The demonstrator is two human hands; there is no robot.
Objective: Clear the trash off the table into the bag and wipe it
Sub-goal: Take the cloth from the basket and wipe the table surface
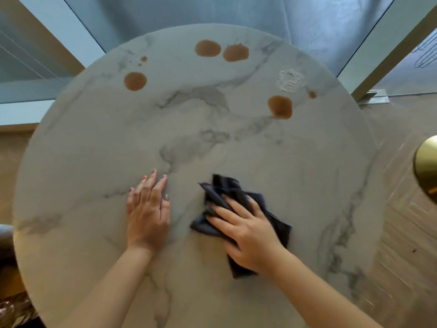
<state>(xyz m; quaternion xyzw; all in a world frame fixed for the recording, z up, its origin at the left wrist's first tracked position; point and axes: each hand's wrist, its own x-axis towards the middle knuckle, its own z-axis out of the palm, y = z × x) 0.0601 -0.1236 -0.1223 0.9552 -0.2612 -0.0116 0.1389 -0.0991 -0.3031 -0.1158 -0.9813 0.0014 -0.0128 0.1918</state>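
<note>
A round marble table (94, 143) fills the view. Several brown liquid stains lie on its far half: one at the left (135, 81), two at the back (208, 48) (236, 52) and one at the right (280, 107). A whitish foamy ring (290, 80) sits near the right stain. My right hand (250, 233) presses a crumpled dark blue cloth (227, 190) flat on the near middle of the table. My left hand (149, 209) rests flat on the tabletop beside it, fingers together, holding nothing. No trash and no bag are in view.
A grey-blue curtain (212, 13) hangs behind the table between light window frames. A wooden floor (402, 245) runs along the right side, where a round brass object (428, 164) pokes in. Something dark (7, 245) sits at the lower left edge.
</note>
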